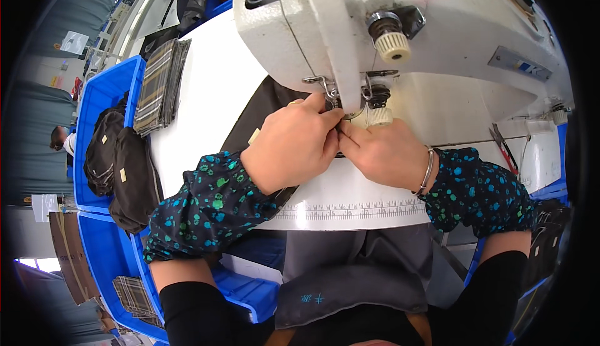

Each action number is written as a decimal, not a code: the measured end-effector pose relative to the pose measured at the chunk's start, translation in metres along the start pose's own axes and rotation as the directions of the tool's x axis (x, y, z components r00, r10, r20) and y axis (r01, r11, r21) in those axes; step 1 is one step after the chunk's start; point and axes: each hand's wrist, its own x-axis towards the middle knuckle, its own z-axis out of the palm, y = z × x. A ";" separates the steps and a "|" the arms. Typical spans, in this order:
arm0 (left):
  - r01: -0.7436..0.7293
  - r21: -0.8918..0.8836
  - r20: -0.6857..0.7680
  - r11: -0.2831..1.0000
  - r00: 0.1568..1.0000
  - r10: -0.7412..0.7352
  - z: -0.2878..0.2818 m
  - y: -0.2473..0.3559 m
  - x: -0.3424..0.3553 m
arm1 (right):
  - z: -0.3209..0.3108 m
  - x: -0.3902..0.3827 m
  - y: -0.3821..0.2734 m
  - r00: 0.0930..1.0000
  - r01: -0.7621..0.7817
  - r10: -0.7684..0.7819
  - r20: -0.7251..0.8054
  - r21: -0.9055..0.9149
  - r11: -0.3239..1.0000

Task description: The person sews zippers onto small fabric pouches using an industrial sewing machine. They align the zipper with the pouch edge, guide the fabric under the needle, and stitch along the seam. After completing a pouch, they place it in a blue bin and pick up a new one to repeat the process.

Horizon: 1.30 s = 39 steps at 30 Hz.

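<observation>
Both hands pinch the dark soft fabric piece (262, 112) under the needle of the white sewing machine (400, 40): left hand (294, 143) and right hand (384, 152) clenched on it. It looks limp, light, best held at its edge on the white surface (206, 90).

Garment workshop, factory-like. Industrial white sewing machine (400, 40) on white worktable (206, 90) with measuring scale printed along front edge. Blue plastic bins (103, 99) beside table, filled with dark fabric pieces (115, 158); plaid fabric stack (161, 84) on table corner. Further workstations in background.
</observation>
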 end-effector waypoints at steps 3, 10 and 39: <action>0.008 -0.004 -0.026 1.000 1.000 -0.008 0.002 0.001 -0.001 | 0.003 -0.001 0.002 1.000 -0.003 0.003 -0.010 -0.012 1.000; -0.030 -0.079 -0.091 0.996 0.996 0.023 0.006 -0.009 0.005 | 0.004 -0.002 0.010 0.999 -0.030 0.031 0.028 -0.014 0.999; -0.086 0.122 -0.226 0.989 0.968 0.112 0.003 0.002 -0.031 | 0.002 -0.001 0.001 0.964 0.193 -0.203 -0.170 -0.072 0.979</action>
